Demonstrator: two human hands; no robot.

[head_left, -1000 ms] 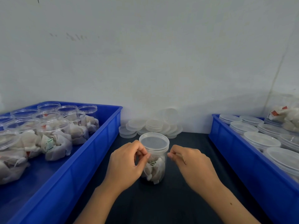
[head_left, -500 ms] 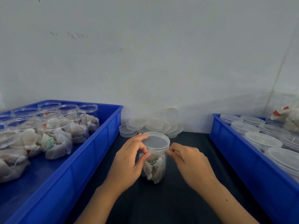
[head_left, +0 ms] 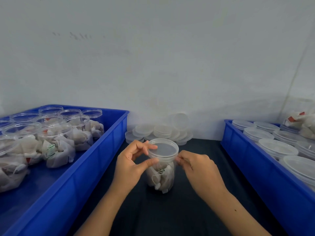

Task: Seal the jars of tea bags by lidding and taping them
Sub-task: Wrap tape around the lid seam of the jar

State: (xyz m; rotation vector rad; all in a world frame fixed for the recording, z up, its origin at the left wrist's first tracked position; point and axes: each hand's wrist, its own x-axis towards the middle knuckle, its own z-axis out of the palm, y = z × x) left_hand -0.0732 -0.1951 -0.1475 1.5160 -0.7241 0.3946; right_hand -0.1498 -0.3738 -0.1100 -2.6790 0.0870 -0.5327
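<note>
Left hand [head_left: 131, 165] fingers curled pinching, right hand [head_left: 198, 169] fingers pinched

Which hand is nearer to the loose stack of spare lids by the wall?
Left. The left hand grips the jar's lid just in front of the spare lids; the right hand, pinching at the lid's right edge, sits lower and farther from them.

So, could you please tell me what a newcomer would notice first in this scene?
First, the lidded jar of tea bags at centre on the dark table, with the left hand and right hand at its lid. Next, the blue bin of open jars on the left and the blue bin of lidded jars on the right.
</note>
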